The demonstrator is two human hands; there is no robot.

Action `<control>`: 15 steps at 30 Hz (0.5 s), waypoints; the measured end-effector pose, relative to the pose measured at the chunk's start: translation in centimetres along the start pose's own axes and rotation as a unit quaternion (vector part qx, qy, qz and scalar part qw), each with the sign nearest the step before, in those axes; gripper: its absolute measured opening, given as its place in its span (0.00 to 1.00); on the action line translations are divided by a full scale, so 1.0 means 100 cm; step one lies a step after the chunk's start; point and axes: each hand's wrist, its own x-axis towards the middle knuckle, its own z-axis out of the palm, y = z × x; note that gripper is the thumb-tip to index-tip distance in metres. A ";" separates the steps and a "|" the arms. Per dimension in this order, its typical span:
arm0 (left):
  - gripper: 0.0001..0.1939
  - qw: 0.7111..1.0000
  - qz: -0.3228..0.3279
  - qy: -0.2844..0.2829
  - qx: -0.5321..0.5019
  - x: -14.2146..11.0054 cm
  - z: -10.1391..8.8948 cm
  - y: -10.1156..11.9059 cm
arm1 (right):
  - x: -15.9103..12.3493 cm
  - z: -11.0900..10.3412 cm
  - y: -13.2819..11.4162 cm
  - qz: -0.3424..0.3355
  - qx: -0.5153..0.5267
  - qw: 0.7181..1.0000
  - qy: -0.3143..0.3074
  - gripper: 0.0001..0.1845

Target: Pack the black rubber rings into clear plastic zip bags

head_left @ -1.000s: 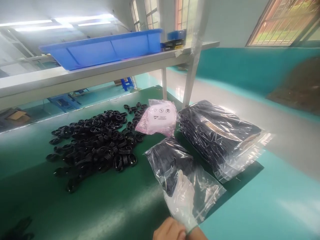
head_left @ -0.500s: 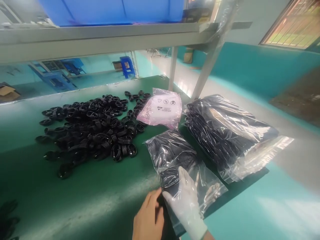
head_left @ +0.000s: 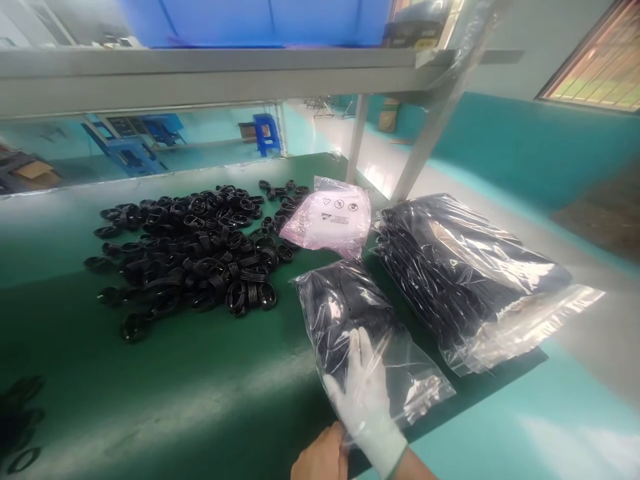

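Note:
My right hand (head_left: 367, 400), in a white glove, lies with fingers stretched over the black contents of a clear zip bag (head_left: 425, 373). I cannot tell whether plastic covers the fingers. The bag holds black, tightly packed bundles (head_left: 345, 300) that look like cables. At the bottom, my bare left hand (head_left: 320, 457) is closed at the bag's near left edge, fingertips partly hidden. A larger clear bag (head_left: 465, 267) of black bundles lies on the right. Behind the smaller bag sits a pink and white printed bag (head_left: 335, 217).
Many loose black coiled cables (head_left: 200, 247) are heaped on the green tabletop (head_left: 200, 393), with more at the lower left. A grey shelf (head_left: 225, 83) carrying a blue bin (head_left: 270, 23) crosses above the table. Its metal post (head_left: 425, 147) stands behind the bags.
The view has tilted downward. My left hand opened beside the bag, then closed at its edge. My gloved right hand stayed on the bag, its fingers shifting slightly.

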 end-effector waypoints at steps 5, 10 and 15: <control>0.16 0.999 0.013 -0.009 0.034 0.002 -0.010 -0.009 | 0.011 0.010 -0.017 0.028 0.011 0.999 0.032 0.46; 0.15 1.000 0.004 0.009 0.020 -0.002 -0.020 -0.013 | 0.018 0.004 -0.019 0.070 0.049 0.996 0.014 0.46; 0.13 1.000 0.000 0.008 -0.013 -0.006 -0.024 -0.011 | -0.005 0.000 0.003 0.044 0.090 0.995 0.006 0.41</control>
